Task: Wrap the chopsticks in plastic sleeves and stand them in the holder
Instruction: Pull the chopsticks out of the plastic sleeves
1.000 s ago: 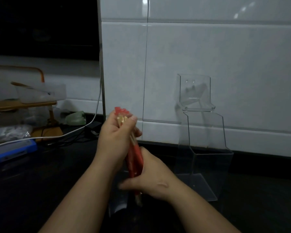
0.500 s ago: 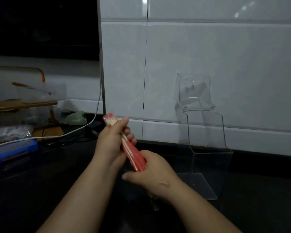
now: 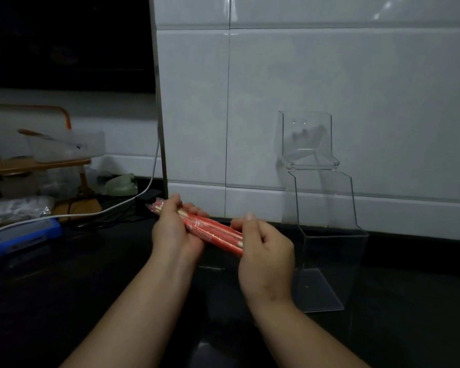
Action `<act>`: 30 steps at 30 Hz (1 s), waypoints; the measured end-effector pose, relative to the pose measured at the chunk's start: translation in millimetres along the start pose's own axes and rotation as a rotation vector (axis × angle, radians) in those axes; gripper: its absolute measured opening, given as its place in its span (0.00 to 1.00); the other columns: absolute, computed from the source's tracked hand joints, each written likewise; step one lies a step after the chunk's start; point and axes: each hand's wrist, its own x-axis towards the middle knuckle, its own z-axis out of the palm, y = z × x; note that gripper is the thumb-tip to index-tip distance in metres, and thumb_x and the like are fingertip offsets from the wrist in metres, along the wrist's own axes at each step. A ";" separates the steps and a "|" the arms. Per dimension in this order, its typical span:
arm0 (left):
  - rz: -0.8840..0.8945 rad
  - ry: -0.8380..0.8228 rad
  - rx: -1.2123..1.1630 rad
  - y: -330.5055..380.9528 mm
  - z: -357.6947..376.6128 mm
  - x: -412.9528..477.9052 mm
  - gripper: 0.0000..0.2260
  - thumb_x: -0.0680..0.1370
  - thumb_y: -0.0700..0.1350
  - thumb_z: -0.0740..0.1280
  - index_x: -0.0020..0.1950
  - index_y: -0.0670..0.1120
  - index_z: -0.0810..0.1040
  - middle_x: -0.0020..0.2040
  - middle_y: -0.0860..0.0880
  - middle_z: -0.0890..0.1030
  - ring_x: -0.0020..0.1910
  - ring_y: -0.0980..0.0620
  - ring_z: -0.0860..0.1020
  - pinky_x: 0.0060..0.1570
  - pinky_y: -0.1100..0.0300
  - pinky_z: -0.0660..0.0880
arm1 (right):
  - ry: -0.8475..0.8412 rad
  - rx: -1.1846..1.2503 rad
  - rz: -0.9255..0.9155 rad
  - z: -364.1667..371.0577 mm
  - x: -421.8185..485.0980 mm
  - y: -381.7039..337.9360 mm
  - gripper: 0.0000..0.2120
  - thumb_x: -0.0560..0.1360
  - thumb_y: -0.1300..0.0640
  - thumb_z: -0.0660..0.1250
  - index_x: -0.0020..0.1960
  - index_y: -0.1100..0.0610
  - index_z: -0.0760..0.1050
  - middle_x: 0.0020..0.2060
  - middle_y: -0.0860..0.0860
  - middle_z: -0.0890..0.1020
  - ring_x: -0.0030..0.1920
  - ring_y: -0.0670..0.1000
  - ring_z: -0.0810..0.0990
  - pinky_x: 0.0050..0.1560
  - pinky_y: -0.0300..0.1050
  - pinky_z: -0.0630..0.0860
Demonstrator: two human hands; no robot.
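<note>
Both hands are holding one red bundle of chopsticks [image 3: 213, 229] in the air above the dark surface [image 3: 64, 274]. The left hand [image 3: 174, 235] is curling its fingers [image 3: 194, 209] round the bundle near the end where crinkled clear wrap is showing. The right hand [image 3: 266, 251] is closing its fingers [image 3: 241, 223] over the opposite end. The bundle's long axis is lying nearly level between the two grips, sloping slightly down toward the right fingers. The clear holder [image 3: 327, 197] is standing just to the right of the right fingers, against the tiled wall, so the right hand is the nearer one. As I judge it, the bundle is needing to be swung upright before it is going into the holder's open top.
</note>
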 end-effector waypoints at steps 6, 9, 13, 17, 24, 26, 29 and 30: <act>-0.026 -0.026 0.006 -7.5 2.3 -4.0 0.10 0.80 0.44 0.66 0.41 0.46 0.69 0.28 0.51 0.69 0.24 0.56 0.69 0.25 0.63 0.71 | 0.013 -0.011 0.062 4.0 -0.7 5.7 0.15 0.82 0.50 0.60 0.45 0.52 0.84 0.35 0.43 0.83 0.40 0.38 0.80 0.39 0.32 0.75; -0.017 -0.036 0.002 -10.1 5.2 -6.1 0.09 0.80 0.44 0.66 0.42 0.46 0.69 0.28 0.51 0.69 0.24 0.56 0.69 0.25 0.63 0.71 | 0.056 0.017 0.073 6.0 1.9 8.2 0.15 0.82 0.50 0.59 0.48 0.51 0.83 0.39 0.43 0.84 0.43 0.37 0.81 0.41 0.31 0.75; 0.004 -0.039 0.011 -14.2 6.1 -10.4 0.09 0.81 0.44 0.65 0.42 0.46 0.69 0.28 0.51 0.69 0.23 0.56 0.69 0.25 0.65 0.71 | 0.082 0.037 0.078 6.9 2.6 8.3 0.14 0.82 0.49 0.58 0.49 0.50 0.82 0.41 0.43 0.83 0.44 0.39 0.81 0.42 0.31 0.75; 0.020 -0.042 0.030 -16.5 5.6 -13.3 0.07 0.80 0.45 0.66 0.44 0.46 0.71 0.28 0.52 0.70 0.23 0.57 0.70 0.25 0.65 0.72 | 0.071 0.023 0.092 5.4 1.7 8.1 0.13 0.82 0.48 0.57 0.47 0.47 0.79 0.42 0.44 0.82 0.45 0.42 0.80 0.42 0.35 0.74; 0.322 -0.170 0.287 -7.4 14.6 -22.1 0.07 0.81 0.41 0.64 0.43 0.47 0.71 0.27 0.51 0.69 0.23 0.56 0.68 0.25 0.62 0.70 | -0.181 -0.187 0.206 8.1 5.2 21.2 0.13 0.83 0.45 0.54 0.48 0.47 0.74 0.44 0.46 0.79 0.44 0.45 0.77 0.44 0.43 0.75; 0.460 -0.239 0.472 -1.2 12.7 -22.9 0.08 0.81 0.40 0.64 0.43 0.47 0.72 0.27 0.50 0.71 0.25 0.53 0.69 0.27 0.59 0.71 | -0.188 -0.192 0.165 8.1 6.0 17.9 0.11 0.82 0.44 0.56 0.47 0.46 0.73 0.45 0.45 0.78 0.44 0.45 0.77 0.44 0.42 0.76; 0.576 -0.315 0.787 0.8 4.9 -20.6 0.08 0.79 0.41 0.67 0.40 0.48 0.73 0.28 0.49 0.74 0.28 0.49 0.73 0.32 0.53 0.73 | -0.157 -0.049 0.080 2.2 5.7 2.3 0.09 0.82 0.49 0.58 0.46 0.45 0.74 0.44 0.42 0.79 0.43 0.35 0.75 0.38 0.26 0.69; 0.576 -0.340 0.865 0.3 2.7 -20.3 0.08 0.77 0.43 0.70 0.39 0.49 0.74 0.29 0.50 0.75 0.29 0.49 0.74 0.34 0.52 0.73 | -0.156 -0.001 0.050 0.2 5.5 -2.5 0.09 0.82 0.50 0.58 0.46 0.46 0.75 0.43 0.41 0.79 0.43 0.34 0.75 0.39 0.25 0.69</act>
